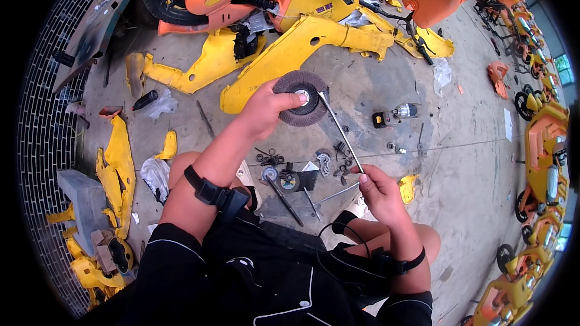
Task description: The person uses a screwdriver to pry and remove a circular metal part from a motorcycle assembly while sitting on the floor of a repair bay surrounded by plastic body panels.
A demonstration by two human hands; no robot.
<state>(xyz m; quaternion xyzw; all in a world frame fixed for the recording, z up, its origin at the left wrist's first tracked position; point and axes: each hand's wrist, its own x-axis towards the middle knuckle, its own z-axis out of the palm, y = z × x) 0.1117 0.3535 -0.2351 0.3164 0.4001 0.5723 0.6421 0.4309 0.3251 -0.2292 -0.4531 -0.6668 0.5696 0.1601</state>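
"Floor point(459, 175) of grey concrete: where does it open out?"

"Widest to the right, past the right hand point(379, 193). A dark brick wall point(42, 127) curves along the left edge; a row of orange-and-yellow two-wheelers point(544, 136) lines the right edge."

"And straight ahead?"

"Less room: a long, curved yellow plastic panel point(296, 45) lies just beyond the left hand point(266, 111)."

"What are the hands holding?"

"The left grips a round, grey-brown abrasive flap disc point(309, 108), thumb over its pale centre, fingers hidden behind. The right pinches the lower part of a slim, straight silver metal rod point(342, 133)."

"Where do those point?"

"Both are held above the concrete. The disc's flat face turns up toward the viewer. The rod's long axis slants from the right hand away and leftward, its far tip at the disc's right rim; I can't tell whether they touch."
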